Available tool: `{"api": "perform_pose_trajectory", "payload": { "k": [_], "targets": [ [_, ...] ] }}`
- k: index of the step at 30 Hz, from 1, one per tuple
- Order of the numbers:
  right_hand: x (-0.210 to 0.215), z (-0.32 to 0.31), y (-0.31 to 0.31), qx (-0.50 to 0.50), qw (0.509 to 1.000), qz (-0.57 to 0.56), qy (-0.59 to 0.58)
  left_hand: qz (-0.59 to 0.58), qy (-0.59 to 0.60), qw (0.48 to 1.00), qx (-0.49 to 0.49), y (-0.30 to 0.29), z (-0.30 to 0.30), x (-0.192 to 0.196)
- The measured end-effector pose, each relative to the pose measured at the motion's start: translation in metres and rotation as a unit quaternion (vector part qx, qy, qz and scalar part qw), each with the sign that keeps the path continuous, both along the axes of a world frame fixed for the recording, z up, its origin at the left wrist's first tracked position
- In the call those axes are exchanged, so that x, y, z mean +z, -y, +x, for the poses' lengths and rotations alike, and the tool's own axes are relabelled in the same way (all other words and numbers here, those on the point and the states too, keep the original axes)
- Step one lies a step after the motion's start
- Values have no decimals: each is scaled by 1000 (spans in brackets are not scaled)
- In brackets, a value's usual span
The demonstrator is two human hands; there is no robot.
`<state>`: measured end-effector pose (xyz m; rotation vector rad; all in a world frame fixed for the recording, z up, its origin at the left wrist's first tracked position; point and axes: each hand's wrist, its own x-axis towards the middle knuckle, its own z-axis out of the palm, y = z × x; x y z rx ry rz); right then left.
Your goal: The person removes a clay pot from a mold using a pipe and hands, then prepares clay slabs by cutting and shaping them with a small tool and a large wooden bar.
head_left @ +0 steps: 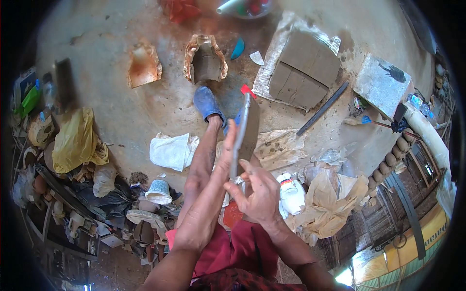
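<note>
I hold a flat grey-brown clay slab (246, 130) upright and edge-on above my knees. My left hand (213, 189) lies stretched along its left face, fingers reaching up toward its top. My right hand (259, 194) is at the slab's lower end, with thumb and fingers pinching the bottom edge. A small red piece (247, 90) shows at the slab's top. Below the slab are my bare leg and blue shoe (207, 103) and my red shorts (233, 250).
More clay slabs (303, 68) lie on a plastic sheet on the floor ahead. Two curved rust-coloured moulds (143, 65) (206, 58) sit at the upper left, with a dark bar (323, 109), a concrete block (382, 83), a white cloth (171, 151), a yellow bag (75, 140) and a white jug (291, 194) around.
</note>
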<state>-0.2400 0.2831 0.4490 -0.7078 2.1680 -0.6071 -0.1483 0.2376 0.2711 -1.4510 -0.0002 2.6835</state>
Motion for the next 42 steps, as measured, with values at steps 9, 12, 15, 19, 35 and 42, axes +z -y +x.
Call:
{"api": "perform_pose_trajectory", "payload": {
  "k": [9,12,15,19,35,42],
  "targets": [
    [-21,11,-85,-375,899,28,224,50,-56,913,400,60,-25,69],
    [-26,33,-86,-344,859,-9,380,25,-96,888,450,64,-24,82],
    [-41,51,-84,-260,908,-58,324,-14,-116,874,471,68,-16,99],
    [-7,34,14,-332,883,-150,295,-55,-129,853,502,65,13,116],
    [-26,37,109,-169,916,-159,328,100,-306,872,369,207,229,27],
    [-230,86,208,-54,973,-37,221,-58,-61,982,170,300,268,-88]
  ]
}}
